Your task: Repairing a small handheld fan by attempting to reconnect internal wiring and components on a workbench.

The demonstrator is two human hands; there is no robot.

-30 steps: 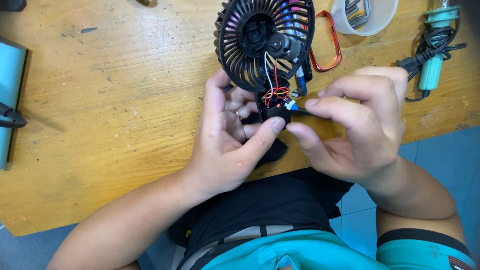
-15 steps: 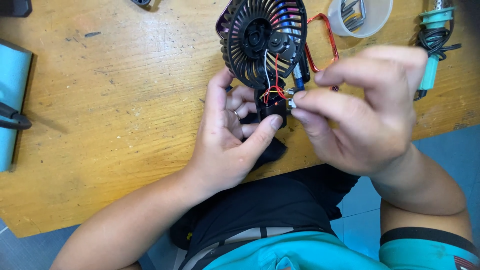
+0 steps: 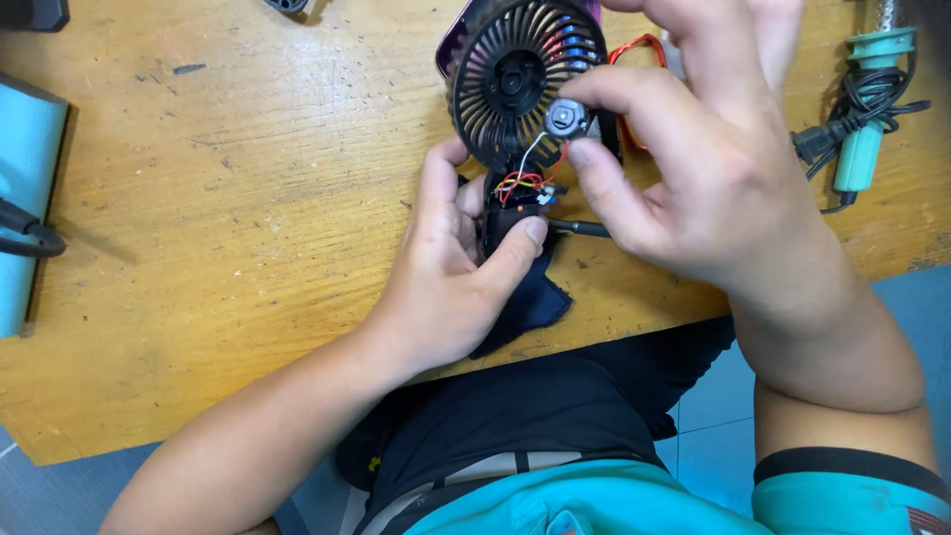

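Small black handheld fan lying on the wooden workbench near its far edge, grille face up, handle pointing toward the near edge. Handle housing open, red, white and orange wires exposed at the neck.

Left hand wrapped around the fan handle, thumb pressed across its front, fingers closed behind it. Dark cloth under the handle, reaching the near edge.

Right hand raised over the fan, thumb and forefinger pinched shut on a small round grey motor, just in front of the grille's right side. Wires run from the motor down to the open neck. Thin dark tool shaft lying just right of the handle, under the right hand.

Green soldering iron with black cord at the far right corner. Red wire loop behind the fan, partly hidden. Pale blue box at the left edge.
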